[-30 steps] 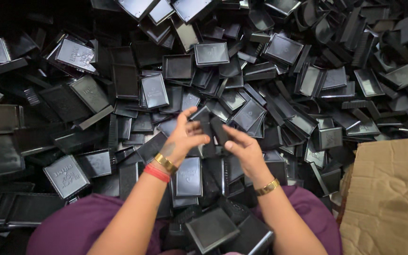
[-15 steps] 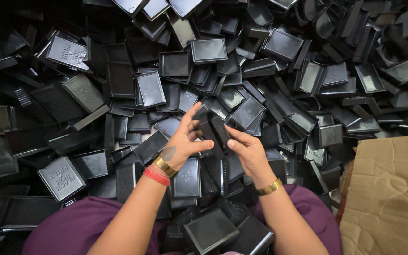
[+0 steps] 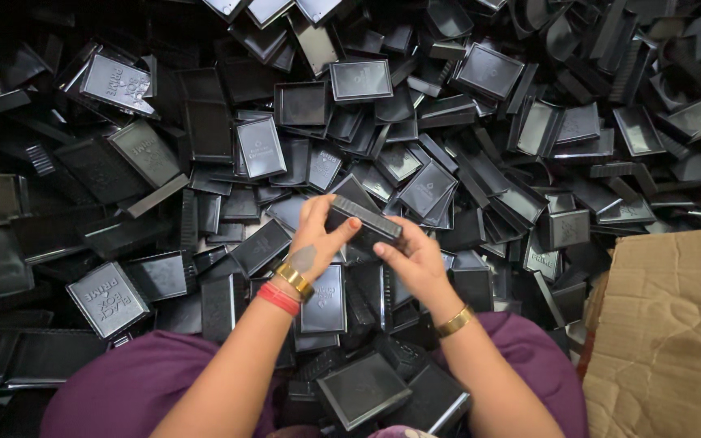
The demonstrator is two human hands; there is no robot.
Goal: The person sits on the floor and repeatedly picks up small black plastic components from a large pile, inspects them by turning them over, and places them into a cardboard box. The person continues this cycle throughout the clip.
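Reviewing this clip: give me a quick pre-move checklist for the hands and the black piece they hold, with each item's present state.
1. Left hand grips the black plastic tray: ok.
2. Right hand touches the same tray: ok.
3. Tray lifted above the pile of black trays: ok.
4. Tray free of cracks: cannot tell.
5. Cardboard box beside the right arm, unobstructed: ok.
6. Tray's open side facing up: cannot tell.

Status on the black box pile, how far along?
Done: nothing clearly sorted; the cardboard box shows only its flap. In hand: left hand and right hand hold one black box piece between them. Left: the heap of black trays fills the view.
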